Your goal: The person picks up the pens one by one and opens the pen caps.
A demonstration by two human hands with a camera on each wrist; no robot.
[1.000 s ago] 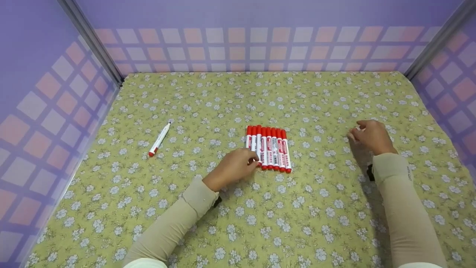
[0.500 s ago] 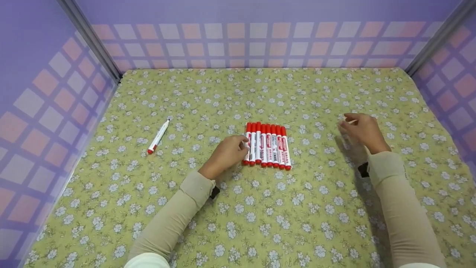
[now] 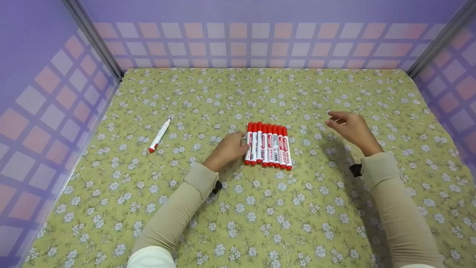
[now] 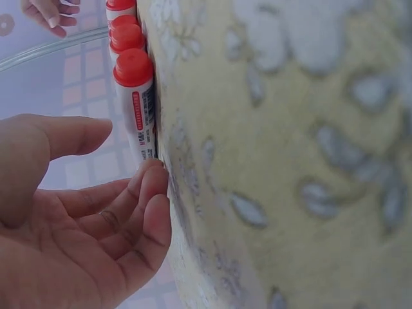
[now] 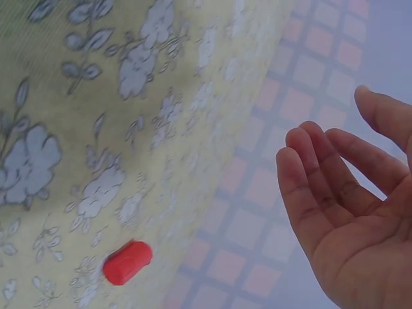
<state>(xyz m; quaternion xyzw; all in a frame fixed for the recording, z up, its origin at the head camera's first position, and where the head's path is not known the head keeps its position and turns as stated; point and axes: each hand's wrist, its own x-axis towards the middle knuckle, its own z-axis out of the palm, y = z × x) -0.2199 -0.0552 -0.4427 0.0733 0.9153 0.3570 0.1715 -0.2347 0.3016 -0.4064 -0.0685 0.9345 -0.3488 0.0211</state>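
Since the earlier frames the right hand (image 3: 353,128) has lifted off the cloth and drifted inward toward the marker row (image 3: 267,146); the left hand (image 3: 227,150) has slid up the row's left edge, from its near end to about mid-length.

Left grip: released, fingers (image 4: 145,193) loosely bent, tips touching the outermost marker (image 4: 136,103) from the left side. Nothing pinched.

Right grip: released too, fingers relaxed, hovering to the right of the row and apart from it. Holds nothing.

Key geometry: the row sits mid-worktop on the floral cloth (image 3: 260,208), markers side by side and touching, long axes running away from the person, red caps at the far end. The row lies between the two hands, left one in contact, right one near but off it.

A loose red cap (image 5: 127,261) shows on the cloth in the right wrist view. One stray marker (image 3: 159,135) lies well apart to the left, tilted, nearer the left hand.
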